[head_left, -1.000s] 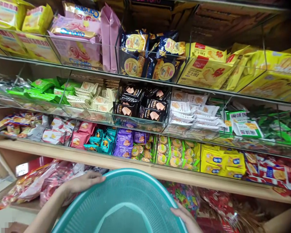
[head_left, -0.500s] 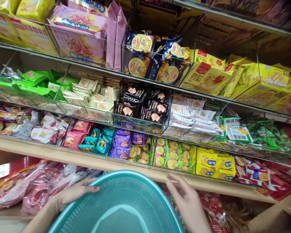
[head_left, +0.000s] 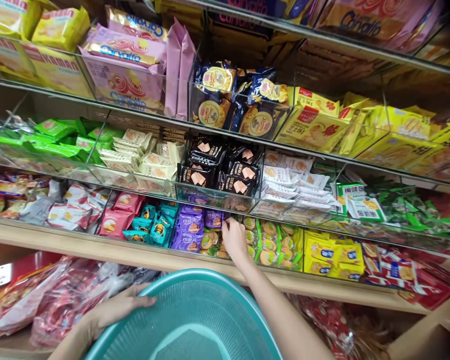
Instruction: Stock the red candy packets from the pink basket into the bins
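My left hand (head_left: 129, 302) grips the rim of a teal plastic basket (head_left: 213, 305), fingers over its left edge. Nothing lies in the visible part of the basket. My right hand (head_left: 234, 239) reaches across the basket into the bottom shelf row with its fingers curled closed. Its fingertips are at the right edge of the purple snack packets (head_left: 188, 229), and what they pinch, if anything, is hidden. Just below and left of this hand are round biscuits in clear packs (head_left: 209, 241). More green-edged biscuit packs (head_left: 269, 243) stand to its right.
Clear dividers and a glass front edge (head_left: 217, 196) separate the shelf rows. Above my right hand are black cake packets (head_left: 236, 177); yellow packets (head_left: 333, 255) lie to the right. Large red bags (head_left: 71, 305) sit below the wooden ledge (head_left: 97, 250).
My right hand has left the basket's right side and moved up and left into the bottom shelf row, its fingers now curled. My left hand still holds the basket rim.
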`<state>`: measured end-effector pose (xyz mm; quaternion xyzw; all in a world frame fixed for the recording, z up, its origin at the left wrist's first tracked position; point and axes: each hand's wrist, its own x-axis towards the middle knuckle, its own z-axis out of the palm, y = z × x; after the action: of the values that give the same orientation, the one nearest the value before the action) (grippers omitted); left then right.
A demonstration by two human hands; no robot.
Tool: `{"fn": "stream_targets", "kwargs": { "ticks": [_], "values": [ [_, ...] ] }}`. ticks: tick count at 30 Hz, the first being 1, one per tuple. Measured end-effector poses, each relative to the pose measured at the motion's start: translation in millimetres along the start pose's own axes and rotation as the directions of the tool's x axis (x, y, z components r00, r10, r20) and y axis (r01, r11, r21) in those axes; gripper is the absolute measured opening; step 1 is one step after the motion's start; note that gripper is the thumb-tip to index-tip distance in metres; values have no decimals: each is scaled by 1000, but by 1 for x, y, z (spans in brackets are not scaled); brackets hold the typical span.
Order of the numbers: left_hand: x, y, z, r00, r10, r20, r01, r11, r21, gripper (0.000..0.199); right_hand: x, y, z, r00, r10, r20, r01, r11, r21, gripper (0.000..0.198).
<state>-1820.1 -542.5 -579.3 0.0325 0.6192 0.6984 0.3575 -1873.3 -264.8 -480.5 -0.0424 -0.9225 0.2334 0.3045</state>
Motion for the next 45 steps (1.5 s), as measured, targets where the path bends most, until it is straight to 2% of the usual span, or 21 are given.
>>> {"fn": "stream_targets", "kwargs": {
  "ticks": [5,9,12,15,21,27,30,35,38,42,45],
  "values": [
    [-6,2,0,999,13,38,-15,999,39,57,7,-2,6,999,10,-35,-10,1000,-2,25],
    [-14,5,-1,999,0,-32,2,997,76,60,12,-3,9,999,24,-23,-24,1000,11,27],
    [-18,6,-2,1000,2,-6,-2,996,87,58,13,-3,11,998,47,-31,-46,998,30,25],
    [-18,5,-4,1000,14,18,-15,996,92,53,13,-2,12,998,50,-29,-46,993,109,23],
    [-12,-3,-11,998,9,-64,-2,994,108,61,4,-2,5,996,43,-77,-15,944,330,24],
    [-9,-6,-14,996,5,-94,6,993,121,65,-9,-1,-5,990,69,-125,-3,886,464,21],
    [-12,-4,-13,994,24,-102,-7,987,159,63,-21,0,-13,988,72,-135,1,880,475,22],
    [-17,5,-6,998,54,-30,-47,981,190,65,-57,2,-40,988,58,-140,13,887,462,24],
    [-16,10,-3,989,146,-23,-135,956,261,62,-87,2,-52,994,73,-78,-27,876,481,24],
    [-14,17,3,929,359,-93,-311,890,333,56,-125,-2,-48,991,96,95,-132,847,516,26],
    [-16,23,10,909,410,-82,-353,857,375,38,-143,-10,-33,986,40,159,-115,861,496,27]
  ]
}}
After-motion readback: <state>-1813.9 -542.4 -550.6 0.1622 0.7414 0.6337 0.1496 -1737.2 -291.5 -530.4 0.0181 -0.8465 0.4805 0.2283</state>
